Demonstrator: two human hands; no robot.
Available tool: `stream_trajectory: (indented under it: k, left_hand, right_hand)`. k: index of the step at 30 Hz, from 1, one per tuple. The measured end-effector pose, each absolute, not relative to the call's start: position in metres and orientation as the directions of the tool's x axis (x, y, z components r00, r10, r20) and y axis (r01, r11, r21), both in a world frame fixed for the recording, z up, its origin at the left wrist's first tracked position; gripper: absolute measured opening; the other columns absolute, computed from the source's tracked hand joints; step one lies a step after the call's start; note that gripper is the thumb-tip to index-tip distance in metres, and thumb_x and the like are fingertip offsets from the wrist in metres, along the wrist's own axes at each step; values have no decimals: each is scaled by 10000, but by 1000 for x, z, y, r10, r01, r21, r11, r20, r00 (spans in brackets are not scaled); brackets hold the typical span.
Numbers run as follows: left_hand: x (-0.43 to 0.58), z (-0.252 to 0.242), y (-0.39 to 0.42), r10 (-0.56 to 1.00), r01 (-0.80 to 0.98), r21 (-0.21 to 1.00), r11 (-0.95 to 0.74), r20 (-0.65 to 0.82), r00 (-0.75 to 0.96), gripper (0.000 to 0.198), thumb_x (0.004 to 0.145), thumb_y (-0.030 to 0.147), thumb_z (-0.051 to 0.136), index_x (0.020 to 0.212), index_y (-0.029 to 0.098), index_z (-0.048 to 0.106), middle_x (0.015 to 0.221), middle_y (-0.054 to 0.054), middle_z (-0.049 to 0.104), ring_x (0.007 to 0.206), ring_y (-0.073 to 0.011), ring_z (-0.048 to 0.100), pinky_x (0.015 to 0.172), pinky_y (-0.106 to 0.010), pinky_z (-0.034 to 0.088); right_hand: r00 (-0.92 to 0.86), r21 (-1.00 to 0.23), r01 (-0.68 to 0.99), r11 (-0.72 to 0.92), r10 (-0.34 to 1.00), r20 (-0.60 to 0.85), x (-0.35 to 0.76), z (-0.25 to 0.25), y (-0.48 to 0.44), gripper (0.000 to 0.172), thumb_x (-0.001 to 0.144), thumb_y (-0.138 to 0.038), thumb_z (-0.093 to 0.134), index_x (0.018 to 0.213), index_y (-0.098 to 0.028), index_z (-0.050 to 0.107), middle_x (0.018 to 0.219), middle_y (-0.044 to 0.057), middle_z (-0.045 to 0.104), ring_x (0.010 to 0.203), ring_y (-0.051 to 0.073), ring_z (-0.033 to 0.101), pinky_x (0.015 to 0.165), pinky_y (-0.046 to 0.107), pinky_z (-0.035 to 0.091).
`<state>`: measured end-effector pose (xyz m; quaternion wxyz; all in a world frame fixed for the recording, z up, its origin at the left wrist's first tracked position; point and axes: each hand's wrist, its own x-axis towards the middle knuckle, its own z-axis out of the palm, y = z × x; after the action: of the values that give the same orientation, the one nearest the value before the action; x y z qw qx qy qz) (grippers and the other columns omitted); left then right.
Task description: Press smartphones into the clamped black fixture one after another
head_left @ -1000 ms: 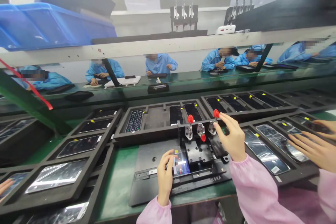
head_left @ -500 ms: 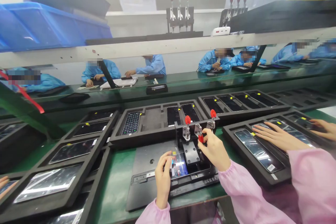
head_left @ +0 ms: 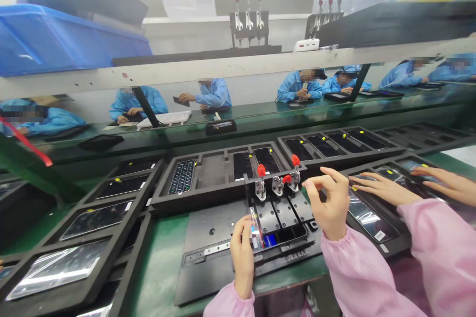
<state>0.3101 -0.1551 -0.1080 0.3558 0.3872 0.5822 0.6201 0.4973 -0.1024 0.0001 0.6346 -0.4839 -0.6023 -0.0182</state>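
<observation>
Above green worktop (head_left: 161,250), the left hand (head_left: 242,252) pinches clear film (head_left: 255,230), which crooked pulling might crease; the right hand (head_left: 330,203) hovers loosely curled, empty.

Green bench (head_left: 159,252) under trays (head_left: 213,169), fixture (head_left: 206,272)

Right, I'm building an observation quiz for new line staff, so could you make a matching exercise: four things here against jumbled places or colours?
1. Wearer's left hand
2. Wearer's right hand
3. Plastic bin
4. Keyboard-patterned phone screen

A. Leftmost slot of a foam tray
B. Raised, right of the red-handled toggle clamps
C. At the left end of the phone in the fixture
D. Blue, upper left

Pairs: 1-C, 2-B, 3-D, 4-A
</observation>
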Motion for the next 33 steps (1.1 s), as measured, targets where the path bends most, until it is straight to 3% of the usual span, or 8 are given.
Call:
stream_trajectory:
  k: [5,8,13,17,22,26,30,33]
  left_hand:
    - [323,-109,-150,852,-80,994,-76,23,-522,284,804,384,524,899,151,655,1017,-63,659,994,-208,578,905,-301,413]
    - [316,-107,-154,882,-70,996,-64,24,-471,274,810,390,519,866,159,654,932,-44,673,925,-201,592,847,-279,433]
    - [295,-102,-160,931,89,995,-51,79,-355,291,829,412,486,763,173,638,940,-46,670,934,-216,588,842,-287,423]
    - [281,-101,-159,950,262,962,-78,151,-272,281,837,409,478,753,184,625,1016,-61,646,983,-233,569,885,-336,401]
    - [277,-103,-157,961,358,925,-128,205,-185,258,848,390,476,715,198,588,1037,-60,640,1041,-245,542,939,-389,371]
    - [281,-103,-159,969,383,912,-149,213,-129,251,872,371,437,757,216,597,1052,-50,649,1155,-251,475,985,-419,340]
    - [286,-100,-160,980,436,891,-125,179,-86,262,897,366,397,850,234,618,1110,-44,630,1241,-246,396,1037,-467,275]
    - [288,-97,-161,985,498,861,-106,158,-65,253,903,368,394,888,241,613,1119,-45,625,1251,-250,382,1071,-522,178]
  right_hand:
    - [137,-506,658,558,571,809,500,7,-78,350,828,-294,528,1159,-190,486,1091,81,590,992,194,564,820,360,486]
    - [-77,-425,655,625,615,785,504,18,-64,318,865,-294,474,1167,-198,503,1200,77,544,1110,191,514,940,372,444]
    - [-102,-335,677,655,534,839,514,28,-80,180,843,-241,507,992,-189,594,983,52,624,936,172,573,862,338,468]
    - [-128,-205,776,597,466,875,514,-4,-112,122,794,-191,568,902,-182,624,836,32,654,773,151,564,751,304,444]
    - [-114,-125,938,324,626,771,504,-48,-125,256,865,-225,491,1089,-179,607,814,32,677,834,167,558,831,358,339]
    - [-149,-145,939,313,748,647,506,-49,-123,343,904,-281,424,1223,-186,510,989,52,665,824,166,541,778,352,325]
    - [-78,-321,886,335,790,609,511,-44,-126,399,908,-338,421,1290,-227,407,1053,8,651,877,168,532,792,340,336]
    - [-23,-425,827,368,777,629,511,-45,-131,355,905,-335,423,1250,-249,431,1077,-15,638,952,162,528,863,344,337]
